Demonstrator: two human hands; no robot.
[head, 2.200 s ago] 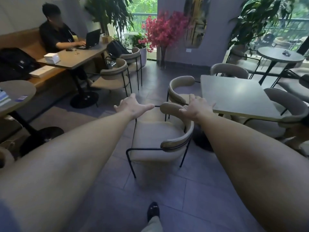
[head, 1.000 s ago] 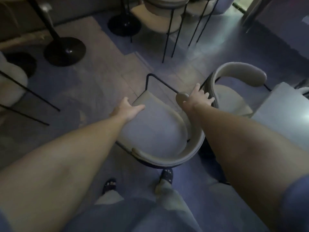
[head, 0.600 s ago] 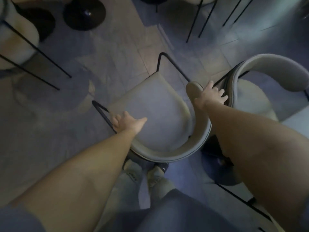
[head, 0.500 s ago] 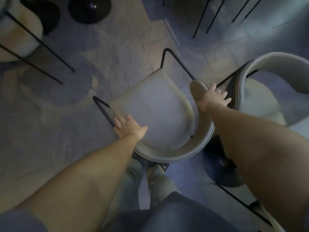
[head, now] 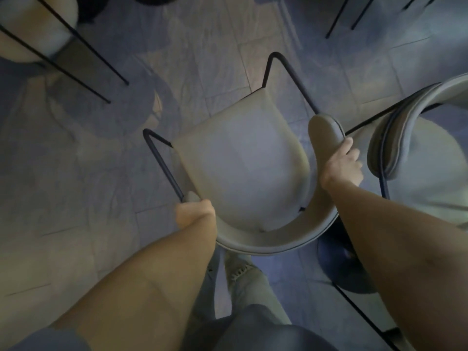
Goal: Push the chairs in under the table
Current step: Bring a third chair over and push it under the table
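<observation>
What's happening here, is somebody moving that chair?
Yes. A person stands right behind a beige armchair and looks straight down on it. The left hand is closed around the left end of its curved backrest, and the right hand grips the padded right end. A second chair of the same kind stands close on the right. No tabletop shows in this view, so the chair is not yet tucked in.
</observation>
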